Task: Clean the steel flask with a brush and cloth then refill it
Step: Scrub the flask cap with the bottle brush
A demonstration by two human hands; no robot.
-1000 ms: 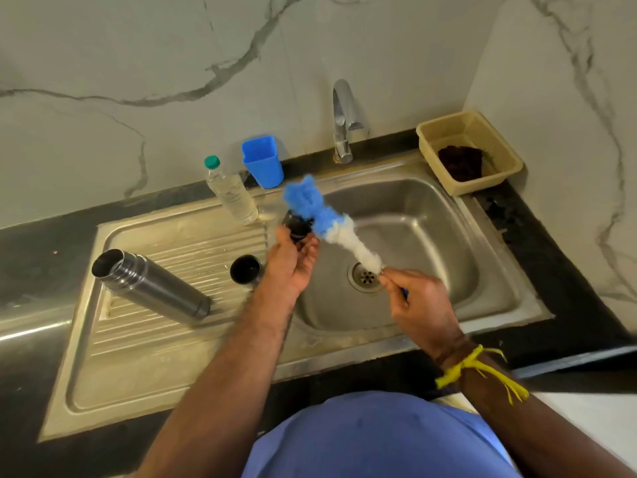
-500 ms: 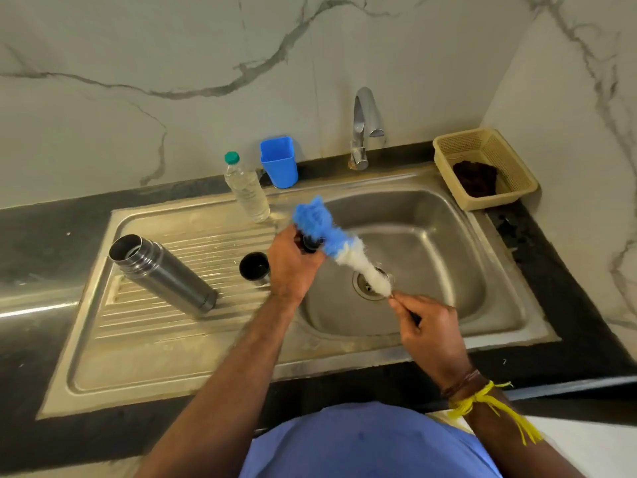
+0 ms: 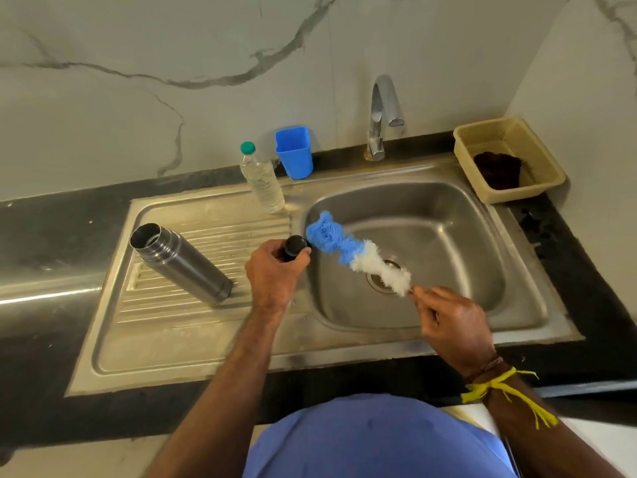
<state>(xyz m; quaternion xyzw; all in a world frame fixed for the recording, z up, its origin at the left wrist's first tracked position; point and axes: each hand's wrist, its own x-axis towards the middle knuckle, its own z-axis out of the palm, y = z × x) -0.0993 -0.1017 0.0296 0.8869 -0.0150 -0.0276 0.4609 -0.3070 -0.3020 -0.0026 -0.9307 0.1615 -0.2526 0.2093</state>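
The fingers of the left hand (image 3: 275,274) are curled round a small black cap (image 3: 295,246), against which the blue-and-white brush (image 3: 358,257), gripped by the right hand (image 3: 451,326), is pressed over the sink (image 3: 517,298). The steel flask (image 3: 181,262) is laid open on the drainboard (image 3: 165,339).

a person stands at a steel sink (image 3: 537,305). the left hand (image 3: 275,274) grips a small black stopper (image 3: 294,246) at the basin's nine o'clock edge. the right hand (image 3: 451,326) pinches the handle of a blue and white bottle brush (image 3: 355,253), its blue tip touching the stopper. a steel flask (image 3: 182,262) lies open on its side on the drainboard (image 3: 179,332), at nine o'clock from the left hand.
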